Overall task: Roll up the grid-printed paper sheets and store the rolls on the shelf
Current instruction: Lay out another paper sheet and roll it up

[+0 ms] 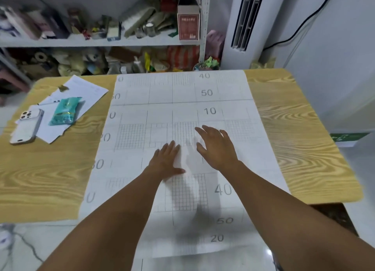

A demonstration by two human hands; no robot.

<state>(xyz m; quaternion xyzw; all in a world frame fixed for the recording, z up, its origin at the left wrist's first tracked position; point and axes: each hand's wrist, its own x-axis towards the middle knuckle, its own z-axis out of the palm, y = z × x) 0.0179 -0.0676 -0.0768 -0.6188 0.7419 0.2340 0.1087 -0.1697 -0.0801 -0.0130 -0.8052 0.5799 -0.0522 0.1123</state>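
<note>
Grid-printed paper sheets (178, 112) spread flat and unrolled down the middle of the desk (294, 128), near end hanging past its front edge. Left hand (167, 159) flat at the sheets' centre, fingers straight and together. Right hand (215, 147) just beside, fingers wide and straight (touching or hovering: cannot tell). Left of the sheets, white phone (27, 126) and teal packet (65, 112) on loose papers (89, 92). Beyond the sheets' far edge, cluttered shelf (101, 41).

i see white grid-printed paper sheets (178, 112) with grey numbers, unrolled, lying flat along the wooden table (300, 140), near end overhanging its front edge
</note>
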